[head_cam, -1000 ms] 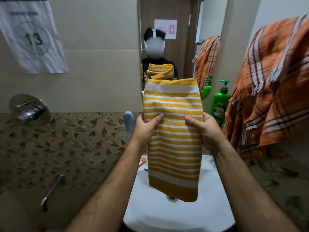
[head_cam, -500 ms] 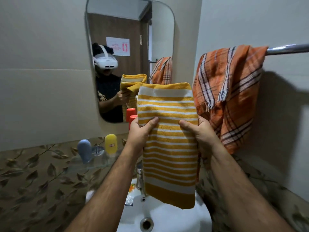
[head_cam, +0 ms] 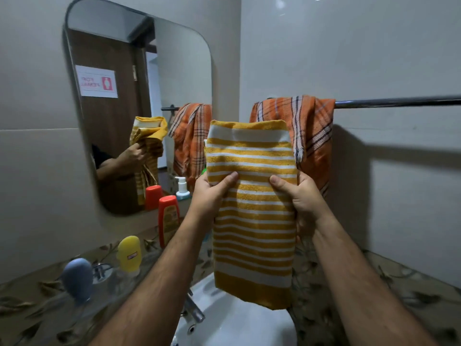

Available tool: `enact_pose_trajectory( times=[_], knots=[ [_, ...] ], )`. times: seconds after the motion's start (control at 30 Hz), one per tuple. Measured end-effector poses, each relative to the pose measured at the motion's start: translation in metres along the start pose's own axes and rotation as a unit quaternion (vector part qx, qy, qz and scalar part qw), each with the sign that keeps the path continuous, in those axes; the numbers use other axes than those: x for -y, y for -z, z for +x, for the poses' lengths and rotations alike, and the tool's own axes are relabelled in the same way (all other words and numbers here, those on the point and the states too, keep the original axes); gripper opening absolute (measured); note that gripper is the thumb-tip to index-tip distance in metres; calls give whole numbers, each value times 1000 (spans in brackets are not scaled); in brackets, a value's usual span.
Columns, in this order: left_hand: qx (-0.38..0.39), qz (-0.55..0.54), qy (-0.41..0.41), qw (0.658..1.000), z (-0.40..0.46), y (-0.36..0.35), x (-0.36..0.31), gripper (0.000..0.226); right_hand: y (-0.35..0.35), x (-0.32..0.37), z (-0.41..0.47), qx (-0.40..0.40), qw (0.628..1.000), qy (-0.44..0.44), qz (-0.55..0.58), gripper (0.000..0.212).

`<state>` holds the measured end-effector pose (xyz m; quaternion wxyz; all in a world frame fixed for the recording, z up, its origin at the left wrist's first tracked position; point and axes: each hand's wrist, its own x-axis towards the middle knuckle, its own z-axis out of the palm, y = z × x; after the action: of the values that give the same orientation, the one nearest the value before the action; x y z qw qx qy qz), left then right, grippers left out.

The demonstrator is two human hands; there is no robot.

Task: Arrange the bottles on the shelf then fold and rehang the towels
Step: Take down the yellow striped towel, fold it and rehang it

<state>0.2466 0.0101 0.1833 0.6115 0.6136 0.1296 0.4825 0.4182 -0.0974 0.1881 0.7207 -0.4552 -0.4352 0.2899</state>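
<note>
Both hands pinch the folded yellow-and-white striped towel (head_cam: 252, 208), thumbs in front.
Left hand (head_cam: 212, 193) and right hand (head_cam: 303, 198) hold its side edges (fingers behind, apparently curled) above the white sink (head_cam: 237, 325), just before the orange plaid towel (head_cam: 311, 131) draped on the chrome rail (head_cam: 399, 103).

This was a bathroom, and by the sign on its door a shared or public one. A white basin (head_cam: 239, 328) with a metal tap (head_cam: 193, 308) stood below a rounded wall mirror (head_cam: 139, 96). A glass shelf (head_cam: 104, 290) under the mirror carried toiletry bottles: a blue-grey one (head_cam: 77, 280) at its left end, a yellow one (head_cam: 129, 253), and an orange-red one (head_cam: 169, 218) at its right end. A chrome towel rail (head_cam: 399, 102) on the side wall held an orange checked towel (head_cam: 311, 131). Plain tiles (head_cam: 374, 46) covered the walls above a leaf-patterned band (head_cam: 374, 295). The mirror reflected a brown door (head_cam: 109, 116) with a restroom sign (head_cam: 96, 81).
</note>
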Motion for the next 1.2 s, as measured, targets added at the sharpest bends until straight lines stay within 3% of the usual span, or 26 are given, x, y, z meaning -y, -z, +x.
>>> enact_pose_trajectory(
  times=[0.23,0.33,0.5,0.73,1.0,1.1,1.2],
  knots=[
    [90,-32,1,995,8,-22,-8,48,11,32,-29,-101,993,50,-20,34],
    [115,-45,-2,992,13,-40,-13,45,18,47,-37,-147,986,71,-38,23],
    [163,-57,-22,985,24,-78,-27,33,35,80,-49,-203,972,99,-65,29],
    [203,-58,-102,972,48,-150,-57,23,70,143,-53,-246,940,188,-145,11],
    [174,-30,-172,969,109,-238,-90,23,118,218,-12,-353,828,262,-347,10],
    [146,-10,-189,971,134,-262,-93,34,126,235,5,-388,757,280,-446,23],
    [96,36,-209,973,154,-283,-87,39,133,244,21,-409,689,264,-536,21]
  ],
)
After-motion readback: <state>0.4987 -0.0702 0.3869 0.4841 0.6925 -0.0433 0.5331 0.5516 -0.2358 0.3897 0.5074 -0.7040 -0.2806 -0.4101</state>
